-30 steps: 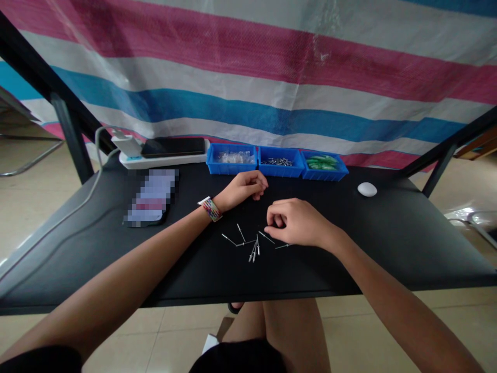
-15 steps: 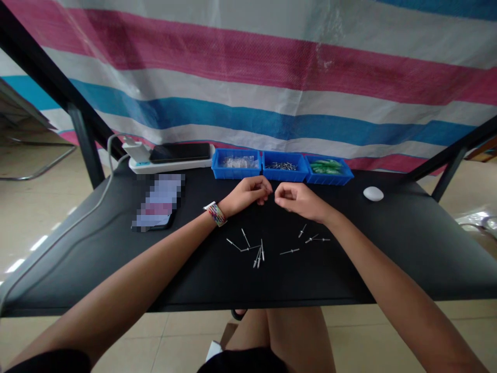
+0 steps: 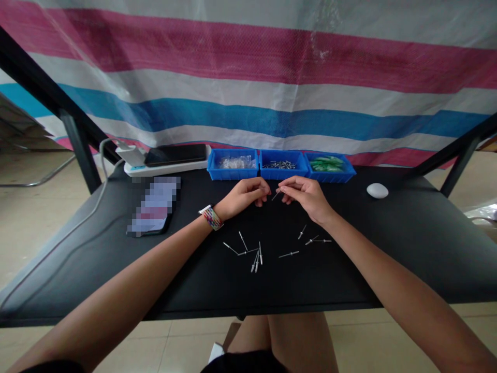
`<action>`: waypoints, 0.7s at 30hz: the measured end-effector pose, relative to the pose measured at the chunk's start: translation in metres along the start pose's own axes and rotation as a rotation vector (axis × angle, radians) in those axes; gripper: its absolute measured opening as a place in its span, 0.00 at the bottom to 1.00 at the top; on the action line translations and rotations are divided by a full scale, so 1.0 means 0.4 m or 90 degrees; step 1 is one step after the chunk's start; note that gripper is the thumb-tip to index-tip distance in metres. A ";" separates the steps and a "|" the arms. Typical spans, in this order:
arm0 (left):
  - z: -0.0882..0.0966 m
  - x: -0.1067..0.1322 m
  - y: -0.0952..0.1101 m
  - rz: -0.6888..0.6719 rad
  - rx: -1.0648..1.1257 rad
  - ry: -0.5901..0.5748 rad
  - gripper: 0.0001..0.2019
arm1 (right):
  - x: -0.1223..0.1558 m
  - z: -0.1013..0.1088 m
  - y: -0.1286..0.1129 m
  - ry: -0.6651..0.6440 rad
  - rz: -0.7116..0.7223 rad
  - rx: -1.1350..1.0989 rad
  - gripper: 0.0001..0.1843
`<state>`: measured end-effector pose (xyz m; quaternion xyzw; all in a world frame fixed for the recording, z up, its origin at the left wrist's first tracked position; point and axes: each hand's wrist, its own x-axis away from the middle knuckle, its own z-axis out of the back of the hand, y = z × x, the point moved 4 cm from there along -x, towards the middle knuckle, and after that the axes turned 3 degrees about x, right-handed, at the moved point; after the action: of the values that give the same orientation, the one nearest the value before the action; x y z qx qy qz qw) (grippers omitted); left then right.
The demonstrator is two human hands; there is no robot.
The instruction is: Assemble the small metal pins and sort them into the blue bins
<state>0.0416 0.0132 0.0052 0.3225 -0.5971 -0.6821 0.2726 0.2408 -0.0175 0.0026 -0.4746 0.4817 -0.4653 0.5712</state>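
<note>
My right hand (image 3: 308,198) pinches a thin silver blind rivet (image 3: 276,196), whose pin slants down to the left from the fingertips. Close to it on the left, my left hand (image 3: 247,198) is closed with thumb against curled fingers; what they hold, if anything, is hidden. Loose rivets lie on the black table below: a cluster (image 3: 256,259) of several under my left hand and a few others (image 3: 311,240) under my right. Behind the hands, the middle blue bin (image 3: 281,176) contains many more silver rivets.
The left blue bin (image 3: 232,175) holds clear plastic packets, the right one (image 3: 334,177) green-wrapped items. A white mouse (image 3: 377,190) lies at right. At left are a phone (image 3: 155,207), a power strip (image 3: 166,168) with another phone (image 3: 176,154), and a white cable (image 3: 70,233).
My right hand has turned so that a rivet now shows at its fingertips. My left hand keeps nearly the same closed pose. The view has shifted slightly.
</note>
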 end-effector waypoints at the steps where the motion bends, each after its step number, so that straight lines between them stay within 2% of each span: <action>1: 0.001 0.000 0.000 -0.002 -0.005 0.003 0.10 | 0.001 -0.002 0.003 0.009 0.011 0.000 0.16; 5: 0.001 0.001 0.002 -0.003 -0.018 -0.003 0.12 | 0.002 -0.004 0.009 0.065 0.064 -0.001 0.14; 8: -0.001 0.001 0.004 -0.003 -0.025 -0.009 0.12 | 0.004 -0.008 0.009 0.074 0.079 0.009 0.13; 15: -0.002 -0.002 0.001 0.007 -0.023 0.000 0.06 | 0.019 -0.017 -0.015 0.108 0.111 0.037 0.12; 21: 0.002 0.001 0.006 -0.003 -0.017 0.022 0.05 | 0.019 -0.015 -0.018 0.084 0.106 0.032 0.15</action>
<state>0.0407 0.0129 0.0077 0.3320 -0.5821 -0.6850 0.2859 0.2353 -0.0265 0.0083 -0.3869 0.5443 -0.4585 0.5864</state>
